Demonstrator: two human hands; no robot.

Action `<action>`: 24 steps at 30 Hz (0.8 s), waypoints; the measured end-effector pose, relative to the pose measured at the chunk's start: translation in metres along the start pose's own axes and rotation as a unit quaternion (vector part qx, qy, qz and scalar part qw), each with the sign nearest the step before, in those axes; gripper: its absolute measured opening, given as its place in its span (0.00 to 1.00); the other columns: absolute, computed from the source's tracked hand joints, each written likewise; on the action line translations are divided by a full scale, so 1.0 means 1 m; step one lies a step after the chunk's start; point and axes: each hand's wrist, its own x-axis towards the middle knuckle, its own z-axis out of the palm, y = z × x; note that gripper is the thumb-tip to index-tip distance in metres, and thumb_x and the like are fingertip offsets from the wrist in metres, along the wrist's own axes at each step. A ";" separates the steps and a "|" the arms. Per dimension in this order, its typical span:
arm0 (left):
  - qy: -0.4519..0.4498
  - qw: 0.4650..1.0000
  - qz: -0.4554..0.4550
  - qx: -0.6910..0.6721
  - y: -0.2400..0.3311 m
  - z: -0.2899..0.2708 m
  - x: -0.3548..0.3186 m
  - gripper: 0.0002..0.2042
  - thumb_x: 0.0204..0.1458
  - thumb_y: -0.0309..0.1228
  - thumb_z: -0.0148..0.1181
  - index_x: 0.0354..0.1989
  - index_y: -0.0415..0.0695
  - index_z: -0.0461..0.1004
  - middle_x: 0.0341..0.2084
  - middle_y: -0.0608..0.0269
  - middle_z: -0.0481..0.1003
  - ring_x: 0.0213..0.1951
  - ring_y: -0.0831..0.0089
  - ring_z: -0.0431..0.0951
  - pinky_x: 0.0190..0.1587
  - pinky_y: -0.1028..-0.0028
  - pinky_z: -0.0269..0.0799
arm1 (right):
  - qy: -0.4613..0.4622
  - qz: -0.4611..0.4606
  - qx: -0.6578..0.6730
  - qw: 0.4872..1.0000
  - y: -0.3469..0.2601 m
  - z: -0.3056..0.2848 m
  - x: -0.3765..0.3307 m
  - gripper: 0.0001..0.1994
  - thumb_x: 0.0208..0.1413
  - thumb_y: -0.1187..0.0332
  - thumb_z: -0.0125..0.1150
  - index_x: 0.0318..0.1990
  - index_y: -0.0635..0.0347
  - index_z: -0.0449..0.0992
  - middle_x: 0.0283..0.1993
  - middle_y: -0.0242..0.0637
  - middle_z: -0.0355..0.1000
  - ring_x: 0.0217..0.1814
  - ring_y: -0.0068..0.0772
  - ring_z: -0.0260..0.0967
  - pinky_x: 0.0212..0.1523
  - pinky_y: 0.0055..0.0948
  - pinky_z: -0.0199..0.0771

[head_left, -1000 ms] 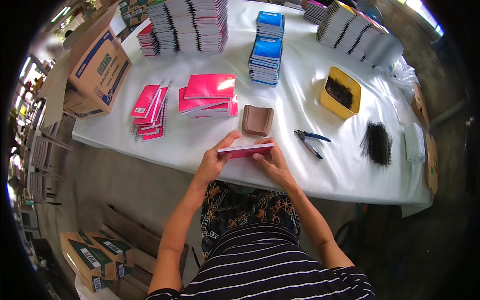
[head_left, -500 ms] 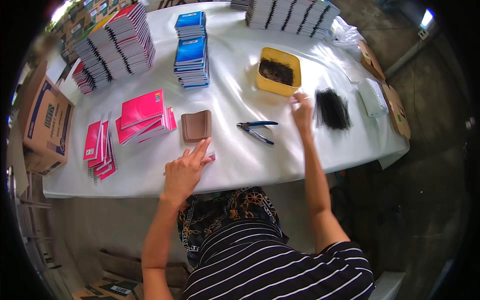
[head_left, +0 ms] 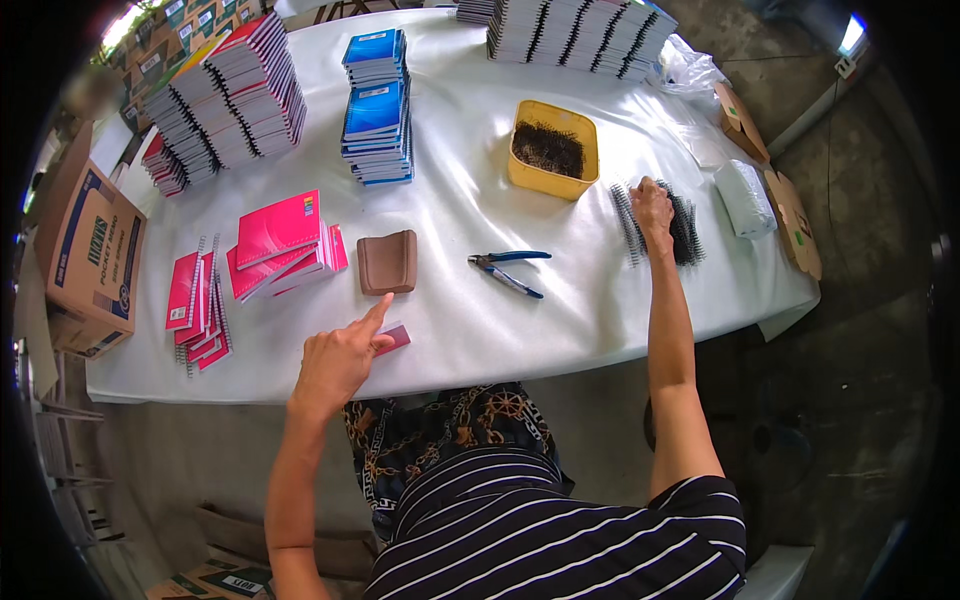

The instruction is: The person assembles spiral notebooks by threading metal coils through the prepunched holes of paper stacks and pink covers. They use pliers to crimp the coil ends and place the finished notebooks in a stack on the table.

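From the head view, a white-covered table (head_left: 470,330) carried stacked notebooks. The left hand (head_left: 335,362) pressed a small pink notebook (head_left: 394,338) flat near the front edge, forefinger extended. The right hand (head_left: 651,203) rested, fingers curled, on loose black spiral coils (head_left: 684,228); whether it gripped one was unclear. Picking a single coil cleanly would avoid tangles.

I see a long table (head_left: 470,330) covered with a white cloth, and it fills most of the view. The floor (head_left: 860,400) under it is grey concrete, stained in places (darker on the right side). Cardboard boxes (head_left: 90,265) stand at the left edge. Bright daylight enters from the upper corners.
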 end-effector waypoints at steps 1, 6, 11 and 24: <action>0.003 1.000 0.003 0.008 -0.001 0.000 0.000 0.26 0.57 0.41 0.57 0.64 0.57 0.64 0.26 0.58 0.78 0.20 0.56 0.77 0.23 0.61 0.73 | 0.004 -0.005 0.000 1.000 -0.001 -0.005 0.000 0.08 0.54 0.68 0.60 0.35 0.63 0.75 0.38 0.51 0.76 0.39 0.55 0.76 0.40 0.47 0.73; 0.024 0.998 -0.011 0.055 0.003 -0.003 -0.004 0.24 0.59 0.43 0.54 0.64 0.56 0.64 0.26 0.60 0.77 0.19 0.56 0.76 0.22 0.60 0.73 | 0.029 -0.105 0.112 0.988 -0.070 -0.050 -0.027 0.09 0.55 0.72 0.56 0.44 0.56 0.76 0.39 0.43 0.74 0.43 0.49 0.73 0.43 0.45 0.72; -0.017 0.998 -0.016 0.067 0.004 -0.002 -0.003 0.27 0.57 0.43 0.56 0.65 0.57 0.62 0.32 0.59 0.78 0.23 0.56 0.77 0.24 0.62 0.72 | -0.220 -0.304 0.480 0.793 -0.186 -0.088 -0.139 0.15 0.48 0.84 0.63 0.44 0.58 0.80 0.32 0.39 0.74 0.32 0.32 0.69 0.35 0.31 0.70; -0.003 0.997 -0.016 0.076 -0.001 0.001 -0.002 0.26 0.55 0.43 0.58 0.64 0.58 0.65 0.29 0.64 0.79 0.20 0.61 0.78 0.21 0.63 0.72 | -0.352 -0.315 0.475 0.742 -0.243 -0.067 -0.171 0.08 0.50 0.79 0.64 0.39 0.60 0.79 0.33 0.34 0.74 0.31 0.26 0.67 0.34 0.27 0.68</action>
